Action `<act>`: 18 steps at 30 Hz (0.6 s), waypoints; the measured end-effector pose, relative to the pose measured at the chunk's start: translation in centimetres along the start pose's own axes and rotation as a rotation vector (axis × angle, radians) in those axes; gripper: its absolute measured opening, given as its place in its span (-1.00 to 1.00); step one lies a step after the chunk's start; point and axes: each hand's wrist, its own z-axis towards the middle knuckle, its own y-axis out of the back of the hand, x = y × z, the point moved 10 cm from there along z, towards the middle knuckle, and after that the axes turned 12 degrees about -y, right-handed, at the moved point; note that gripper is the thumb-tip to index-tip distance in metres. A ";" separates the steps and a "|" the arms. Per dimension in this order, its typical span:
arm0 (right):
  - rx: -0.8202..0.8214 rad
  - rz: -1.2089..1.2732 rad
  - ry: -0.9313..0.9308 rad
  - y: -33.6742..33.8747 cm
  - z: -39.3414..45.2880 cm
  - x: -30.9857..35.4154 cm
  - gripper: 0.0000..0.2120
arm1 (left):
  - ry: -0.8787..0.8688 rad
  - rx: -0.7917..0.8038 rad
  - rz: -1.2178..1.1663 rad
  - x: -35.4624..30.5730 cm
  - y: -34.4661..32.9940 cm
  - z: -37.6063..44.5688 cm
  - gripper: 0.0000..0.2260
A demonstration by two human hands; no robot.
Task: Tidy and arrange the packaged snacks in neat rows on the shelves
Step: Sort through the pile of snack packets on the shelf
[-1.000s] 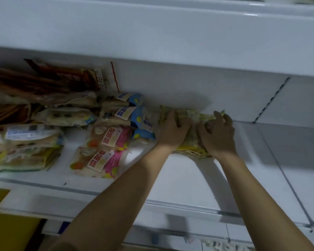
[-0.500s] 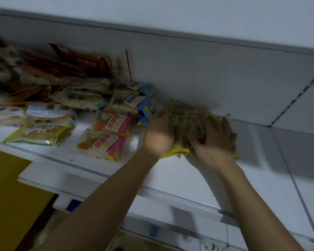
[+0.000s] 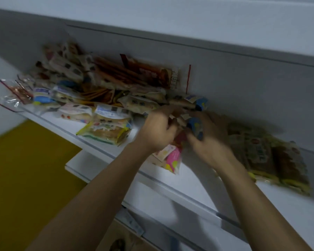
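Packaged snacks lie on a white shelf point(image 3: 105, 151). My left hand point(image 3: 157, 132) has its fingers curled on a beige packet point(image 3: 179, 119) in the middle of the shelf. Close beside it, my right hand point(image 3: 209, 142) grips a blue packet point(image 3: 196, 126). Pink packets point(image 3: 172, 157) lie just below both hands at the shelf's front. A stack of yellow-green packets point(image 3: 261, 154) lies free to the right of my right hand. The picture is blurred by motion, so the finger detail is unclear.
An untidy pile of brown and clear packets point(image 3: 105, 82) fills the shelf's left and back. Clear-wrapped cakes point(image 3: 105, 129) sit at the front left. The grey back panel point(image 3: 243, 84) rises behind, a shelf overhangs above, and a lower shelf point(image 3: 170, 205) juts out below.
Both hands have left the yellow-green stack and moved left onto the blue and pink packets. The view has swung and tilted, showing more of the left pile.
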 end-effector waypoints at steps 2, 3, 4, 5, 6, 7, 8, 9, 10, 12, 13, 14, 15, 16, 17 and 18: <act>0.001 0.020 0.017 -1.7 1.0 2.5 -0.52 | 0.063 0.020 0.051 3.4 2.5 -0.9 -0.80; 0.000 0.038 0.025 -2.5 1.5 3.9 -0.51 | 0.087 0.022 0.062 5.1 3.8 -1.2 -0.81; 0.000 0.052 0.026 -3.3 2.0 5.3 -0.51 | 0.107 0.029 0.068 6.8 5.0 -1.5 -0.82; 0.004 0.059 0.015 -4.0 2.5 6.6 -0.53 | 0.120 0.036 0.068 8.3 6.2 -1.6 -0.82; 0.013 0.051 -0.003 -4.9 3.1 7.8 -0.55 | 0.133 0.040 0.059 9.8 7.3 -1.6 -0.81; 0.019 0.033 -0.016 -5.6 3.9 9.1 -0.56 | 0.149 0.043 0.044 11.5 8.2 -1.7 -0.80; 0.022 0.023 -0.015 -6.2 5.1 10.3 -0.57 | 0.160 0.040 0.029 13.1 9.1 -1.6 -0.79; 0.002 0.022 0.010 -6.4 6.6 11.8 -0.58 | 0.166 0.029 0.010 14.7 10.0 -1.6 -0.79; -0.041 0.021 0.044 -6.4 8.4 13.2 -0.58 | 0.185 0.015 -0.026 16.3 10.7 -1.6 -0.79; -0.150 -0.030 0.075 -6.3 12.8 15.3 -0.58 | 0.274 -0.031 -0.176 19.5 11.7 -1.7 -0.80; -0.165 -0.087 0.064 -6.6 15.1 15.9 -0.57 | 0.339 -0.064 -0.285 21.0 11.8 -1.9 -0.81; -0.140 -0.162 0.035 -7.3 17.2 16.2 -0.55 | 0.414 -0.102 -0.413 22.2 11.8 -2.2 -0.82; -0.085 -0.246 0.002 -8.3 19.0 16.3 -0.52 | 0.494 -0.147 -0.553 23.3 11.6 -2.5 -0.82; -0.026 -0.328 -0.036 -9.3 20.3 16.2 -0.50 | 0.571 -0.193 -0.689 24.2 11.3 -2.7 -0.83; 0.024 -0.404 -0.079 -10.2 21.4 15.9 -0.48 | 0.642 -0.234 -0.810 25.0 11.0 -2.8 -0.84; 0.064 -0.474 -0.125 -11.0 22.3 15.5 -0.45 | 0.712 -0.262 -0.905 25.8 10.6 -2.9 -0.83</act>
